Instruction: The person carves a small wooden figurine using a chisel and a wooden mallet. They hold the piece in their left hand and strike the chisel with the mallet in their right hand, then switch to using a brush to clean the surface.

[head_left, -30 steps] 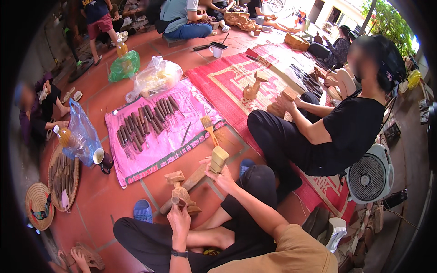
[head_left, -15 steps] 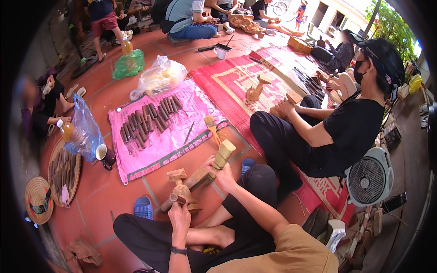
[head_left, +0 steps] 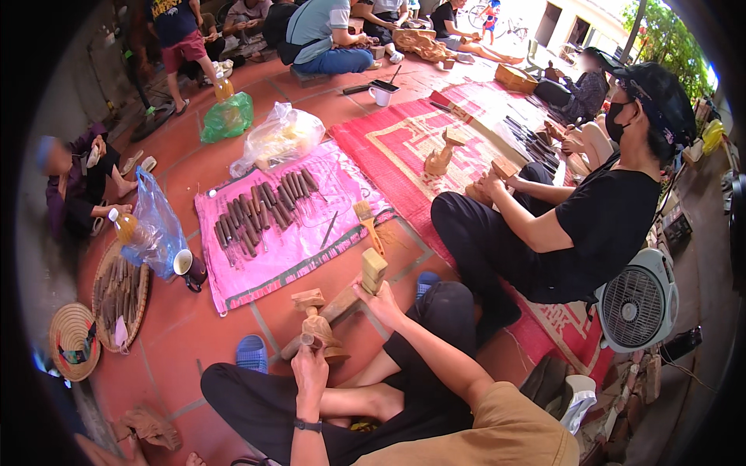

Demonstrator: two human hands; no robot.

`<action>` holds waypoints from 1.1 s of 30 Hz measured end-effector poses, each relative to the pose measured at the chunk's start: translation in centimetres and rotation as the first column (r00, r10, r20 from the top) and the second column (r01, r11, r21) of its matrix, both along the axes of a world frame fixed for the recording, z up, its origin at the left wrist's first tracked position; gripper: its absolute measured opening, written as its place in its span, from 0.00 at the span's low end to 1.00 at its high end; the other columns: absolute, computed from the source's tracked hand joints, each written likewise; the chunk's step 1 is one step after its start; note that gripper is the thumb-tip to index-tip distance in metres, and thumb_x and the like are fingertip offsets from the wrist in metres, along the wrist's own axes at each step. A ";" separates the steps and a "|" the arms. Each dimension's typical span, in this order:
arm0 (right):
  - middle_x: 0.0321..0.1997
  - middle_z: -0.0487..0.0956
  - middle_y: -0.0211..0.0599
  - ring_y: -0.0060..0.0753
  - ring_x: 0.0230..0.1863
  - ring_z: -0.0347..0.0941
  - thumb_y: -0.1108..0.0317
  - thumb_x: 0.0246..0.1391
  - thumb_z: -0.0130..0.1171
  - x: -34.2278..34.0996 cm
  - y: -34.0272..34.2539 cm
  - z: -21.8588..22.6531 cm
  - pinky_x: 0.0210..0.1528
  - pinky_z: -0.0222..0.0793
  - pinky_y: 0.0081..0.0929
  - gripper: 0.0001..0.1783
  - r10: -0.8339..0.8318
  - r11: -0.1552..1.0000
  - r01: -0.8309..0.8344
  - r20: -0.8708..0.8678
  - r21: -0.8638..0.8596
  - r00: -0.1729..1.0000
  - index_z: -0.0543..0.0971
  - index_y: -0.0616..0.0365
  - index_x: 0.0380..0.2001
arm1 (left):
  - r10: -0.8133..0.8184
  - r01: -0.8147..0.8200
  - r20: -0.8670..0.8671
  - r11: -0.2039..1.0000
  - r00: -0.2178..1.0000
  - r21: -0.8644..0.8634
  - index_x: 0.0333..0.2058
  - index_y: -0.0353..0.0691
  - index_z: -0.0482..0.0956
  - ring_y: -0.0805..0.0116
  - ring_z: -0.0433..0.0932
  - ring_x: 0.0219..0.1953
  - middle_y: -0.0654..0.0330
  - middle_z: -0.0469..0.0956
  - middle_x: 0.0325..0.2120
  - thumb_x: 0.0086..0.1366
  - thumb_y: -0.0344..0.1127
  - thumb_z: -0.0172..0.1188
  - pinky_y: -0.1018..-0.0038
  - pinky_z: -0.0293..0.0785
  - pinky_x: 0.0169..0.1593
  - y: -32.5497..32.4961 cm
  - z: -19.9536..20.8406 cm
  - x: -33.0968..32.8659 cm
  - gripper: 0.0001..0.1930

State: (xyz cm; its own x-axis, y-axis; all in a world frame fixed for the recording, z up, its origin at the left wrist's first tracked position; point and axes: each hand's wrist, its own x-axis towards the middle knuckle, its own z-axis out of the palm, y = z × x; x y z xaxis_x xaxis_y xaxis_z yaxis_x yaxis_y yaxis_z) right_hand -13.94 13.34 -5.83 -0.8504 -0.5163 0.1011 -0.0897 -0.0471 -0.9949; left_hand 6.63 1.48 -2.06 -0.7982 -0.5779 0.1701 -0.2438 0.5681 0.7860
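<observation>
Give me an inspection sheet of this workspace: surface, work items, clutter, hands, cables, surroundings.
Surface: red tiled floor, pink cloth spread ahead.
Work items: carved wooden figure near the left hand; pale wooden block.
Clutter: handled tools on the cloth; brush at its edge; mug left of it.
Hands: left grips a round-ended wooden piece; right hand grips the block.
Cables: thin one near the fan, far right.
Surroundings: co-worker in black seated right.

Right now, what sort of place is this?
Probably a wood-carving workshop, partly outdoors: rows of wooden-handled tools on a pink cloth, a carved wooden piece by the left hand, another carving on the red mat.
</observation>
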 end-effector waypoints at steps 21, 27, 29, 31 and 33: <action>0.35 0.77 0.32 0.39 0.42 0.73 0.78 0.31 0.60 -0.4 3.0 5.7 0.50 0.63 0.36 0.18 0.117 0.967 0.080 -0.700 0.242 0.704 0.76 0.55 0.33 | -0.058 0.069 0.047 0.956 0.997 -0.285 0.49 0.34 0.72 0.41 0.80 0.29 0.41 0.79 0.27 0.58 0.25 0.62 0.53 0.76 0.30 1.3 -1.0 -1.1 0.19; 0.36 0.78 0.39 0.45 0.44 0.75 0.80 0.32 0.59 -0.5 1.6 5.5 0.51 0.65 0.40 0.19 0.193 0.916 0.186 -0.797 0.355 0.572 0.77 0.56 0.34 | 0.020 -0.004 0.080 0.980 0.997 -0.196 0.53 0.34 0.70 0.41 0.80 0.32 0.41 0.80 0.31 0.56 0.25 0.62 0.52 0.77 0.33 -0.2 -1.4 -0.2 0.24; 0.35 0.78 0.36 0.40 0.42 0.74 0.79 0.38 0.59 -0.5 1.8 4.0 0.49 0.66 0.37 0.15 0.130 0.929 0.192 -0.766 0.315 0.629 0.78 0.58 0.34 | 0.042 -0.025 0.122 0.990 0.992 -0.137 0.50 0.34 0.71 0.40 0.80 0.33 0.40 0.79 0.31 0.56 0.26 0.61 0.52 0.77 0.34 -0.4 -1.5 0.2 0.22; 0.35 0.78 0.34 0.35 0.41 0.74 0.77 0.43 0.60 -0.3 1.8 2.1 0.48 0.67 0.35 0.12 0.046 0.955 0.157 -0.654 0.250 0.755 0.78 0.59 0.35 | 0.039 -0.030 0.142 0.998 0.989 -0.064 0.47 0.35 0.71 0.39 0.80 0.34 0.40 0.79 0.31 0.56 0.27 0.61 0.52 0.77 0.35 -0.3 -1.1 1.1 0.19; 0.34 0.78 0.31 0.30 0.40 0.73 0.76 0.49 0.61 -0.9 2.5 -0.3 0.46 0.68 0.32 0.08 -0.020 0.977 0.113 -0.454 0.179 0.891 0.79 0.60 0.35 | 0.049 -0.051 0.109 0.998 0.993 0.020 0.44 0.35 0.71 0.38 0.79 0.34 0.39 0.78 0.31 0.56 0.27 0.60 0.52 0.77 0.36 0.0 -1.0 1.2 0.16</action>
